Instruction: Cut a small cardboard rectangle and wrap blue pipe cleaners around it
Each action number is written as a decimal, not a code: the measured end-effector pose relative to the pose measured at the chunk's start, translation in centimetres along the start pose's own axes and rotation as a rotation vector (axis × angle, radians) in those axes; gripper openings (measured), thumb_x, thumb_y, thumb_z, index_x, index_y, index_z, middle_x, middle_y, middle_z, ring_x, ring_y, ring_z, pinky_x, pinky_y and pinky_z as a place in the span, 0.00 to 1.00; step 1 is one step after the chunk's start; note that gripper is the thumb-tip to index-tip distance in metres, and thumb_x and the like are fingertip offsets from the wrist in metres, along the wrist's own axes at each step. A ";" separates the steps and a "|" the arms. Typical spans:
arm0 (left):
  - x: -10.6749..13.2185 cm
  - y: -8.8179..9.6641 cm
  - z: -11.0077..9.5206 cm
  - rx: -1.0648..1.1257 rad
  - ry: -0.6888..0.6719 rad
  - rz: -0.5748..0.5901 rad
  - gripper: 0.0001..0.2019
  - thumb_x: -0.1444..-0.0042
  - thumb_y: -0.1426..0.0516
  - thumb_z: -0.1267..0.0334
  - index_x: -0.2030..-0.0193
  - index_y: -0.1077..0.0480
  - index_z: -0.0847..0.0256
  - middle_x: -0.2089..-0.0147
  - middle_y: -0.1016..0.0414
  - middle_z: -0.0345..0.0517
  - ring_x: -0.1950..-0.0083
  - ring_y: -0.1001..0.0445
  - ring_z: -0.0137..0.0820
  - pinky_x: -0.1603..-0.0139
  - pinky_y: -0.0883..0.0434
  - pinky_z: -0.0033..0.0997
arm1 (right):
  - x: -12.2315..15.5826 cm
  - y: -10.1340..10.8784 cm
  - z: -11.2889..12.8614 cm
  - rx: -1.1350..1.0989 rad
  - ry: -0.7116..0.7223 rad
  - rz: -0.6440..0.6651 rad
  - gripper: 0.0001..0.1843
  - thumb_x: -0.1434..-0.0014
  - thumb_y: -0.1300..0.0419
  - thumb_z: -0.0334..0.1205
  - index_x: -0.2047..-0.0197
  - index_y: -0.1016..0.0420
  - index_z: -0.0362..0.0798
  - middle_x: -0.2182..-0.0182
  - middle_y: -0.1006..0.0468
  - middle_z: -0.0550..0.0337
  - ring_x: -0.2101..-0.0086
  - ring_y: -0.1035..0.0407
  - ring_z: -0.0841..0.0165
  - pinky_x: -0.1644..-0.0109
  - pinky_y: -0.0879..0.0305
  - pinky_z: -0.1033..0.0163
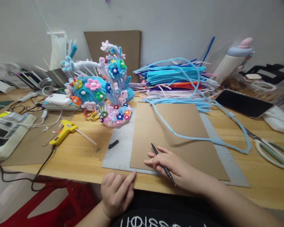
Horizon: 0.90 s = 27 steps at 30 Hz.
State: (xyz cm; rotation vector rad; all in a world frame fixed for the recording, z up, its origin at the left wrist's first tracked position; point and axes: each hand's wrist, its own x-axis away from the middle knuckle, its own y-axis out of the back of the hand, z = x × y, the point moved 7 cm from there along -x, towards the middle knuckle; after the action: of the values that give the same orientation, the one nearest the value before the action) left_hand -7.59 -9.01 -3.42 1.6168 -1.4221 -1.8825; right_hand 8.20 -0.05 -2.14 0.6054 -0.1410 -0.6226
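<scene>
The right hand (176, 167) loosely holds a pen (168, 174) over cardboard (180, 153) lying on the mat (118, 157); the left hand (118, 192) is curled, apparently empty. Seemingly a pause around marking; any stroke calls for a firmer grip.

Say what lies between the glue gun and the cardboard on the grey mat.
In the head view, a black pen cap on the grey mat, a small scrap on the table, and the white stick jutting from the glue gun.
</scene>
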 end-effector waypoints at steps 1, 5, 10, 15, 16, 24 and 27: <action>0.0 -0.1 0.0 -0.006 0.001 0.004 0.23 0.51 0.44 0.72 0.45 0.34 0.62 0.75 0.31 0.43 0.72 0.40 0.33 0.68 0.44 0.36 | 0.0 0.0 0.0 0.003 0.001 0.002 0.08 0.35 0.53 0.39 0.57 0.34 0.53 0.55 0.24 0.59 0.43 0.40 0.65 0.36 0.60 0.46; -0.1 -0.1 -0.1 -0.030 0.005 0.003 0.22 0.51 0.44 0.72 0.47 0.32 0.61 0.77 0.34 0.42 0.73 0.41 0.32 0.69 0.45 0.35 | 0.0 -0.1 0.0 0.007 -0.001 0.013 0.09 0.35 0.53 0.39 0.55 0.34 0.54 0.53 0.25 0.61 0.43 0.40 0.66 0.35 0.60 0.46; -0.1 -0.1 -0.1 -0.047 0.046 0.057 0.20 0.50 0.44 0.71 0.49 0.31 0.61 0.77 0.34 0.42 0.73 0.42 0.33 0.69 0.45 0.36 | 0.0 -0.1 0.1 0.000 -0.016 0.012 0.09 0.35 0.53 0.39 0.54 0.35 0.55 0.53 0.25 0.61 0.43 0.40 0.65 0.35 0.60 0.47; 0.3 0.1 0.1 -0.058 0.100 0.031 0.17 0.51 0.44 0.70 0.52 0.29 0.62 0.76 0.35 0.44 0.71 0.42 0.34 0.67 0.44 0.37 | 0.0 -0.2 0.1 0.009 -0.027 0.023 0.09 0.34 0.53 0.40 0.54 0.35 0.56 0.53 0.25 0.63 0.43 0.40 0.67 0.35 0.62 0.49; 0.3 0.1 0.1 -0.058 0.097 0.014 0.16 0.50 0.44 0.70 0.53 0.29 0.62 0.77 0.35 0.44 0.72 0.42 0.33 0.67 0.44 0.36 | 0.0 -0.2 0.1 0.011 -0.029 0.025 0.09 0.34 0.53 0.40 0.54 0.34 0.55 0.54 0.25 0.63 0.43 0.40 0.67 0.35 0.62 0.49; 0.8 0.1 0.1 -0.051 0.050 -0.027 0.17 0.49 0.44 0.70 0.51 0.29 0.63 0.77 0.36 0.43 0.71 0.43 0.32 0.66 0.45 0.36 | -0.1 -0.2 0.1 0.022 -0.042 0.041 0.09 0.34 0.53 0.41 0.54 0.35 0.55 0.54 0.25 0.63 0.43 0.41 0.68 0.35 0.62 0.51; 1.0 0.1 0.2 -0.035 0.051 -0.030 0.19 0.49 0.45 0.70 0.49 0.30 0.64 0.76 0.35 0.44 0.71 0.43 0.33 0.65 0.44 0.37 | -0.1 -0.2 0.1 0.023 -0.043 0.044 0.08 0.34 0.53 0.41 0.55 0.35 0.55 0.55 0.24 0.64 0.42 0.41 0.68 0.35 0.62 0.52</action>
State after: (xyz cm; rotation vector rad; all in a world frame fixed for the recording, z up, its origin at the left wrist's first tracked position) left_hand -8.13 -9.72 -4.01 1.6663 -1.3447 -1.8580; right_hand 7.98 -0.19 -2.14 0.6096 -0.2016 -0.5925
